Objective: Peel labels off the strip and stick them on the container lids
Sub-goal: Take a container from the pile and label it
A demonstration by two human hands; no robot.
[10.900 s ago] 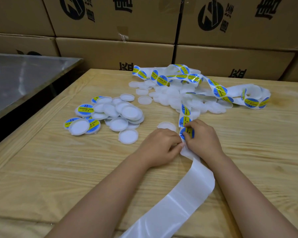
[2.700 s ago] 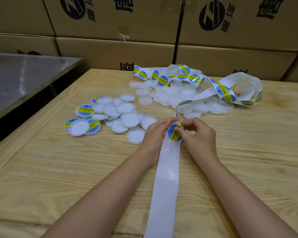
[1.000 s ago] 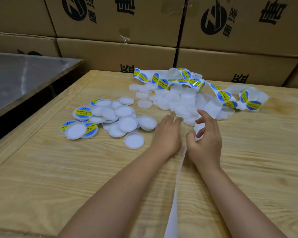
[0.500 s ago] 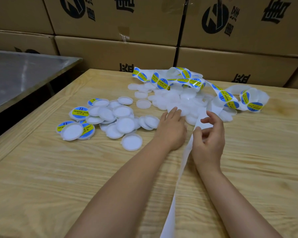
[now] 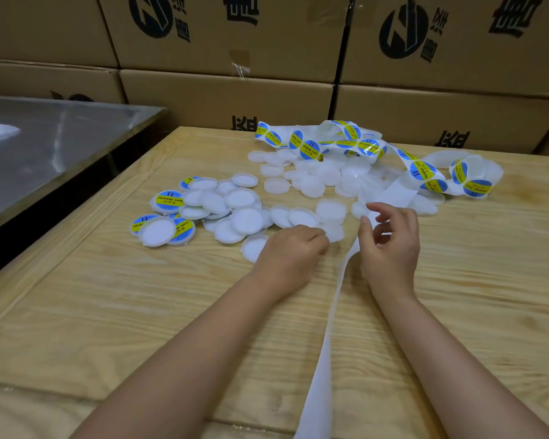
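Nearest the camera, at 6 o'clock, the bare white end of the label strip (image 5: 317, 384) runs off the edge of the wooden table (image 5: 108, 312) and climbs toward the hands. Its narrow edge rises along the thumb of the right hand (image 5: 392, 248), which hovers half open, thumb and forefinger spread. The strip passes through that gap with no pinch on it.

Just at 9 o'clock of it, the left hand (image 5: 293, 248) rests knuckles up with its fingers curled under. The fingertips reach a plain white lid (image 5: 336, 233); whether they grip it I cannot tell.

Farther out at 10 o'clock lies a pile of finished lids (image 5: 169, 200), several showing blue and yellow "SOLDERING PASTE" labels and most turned underside up. At 12 o'clock sits a heap of unlabelled lids (image 5: 311, 182). Over it, toward 1 o'clock, the strip loops and twists, carrying its round labels (image 5: 422, 170).

A steel table (image 5: 61, 137) stands at far 9 o'clock, and printed cartons (image 5: 229, 99) are stacked along the back.
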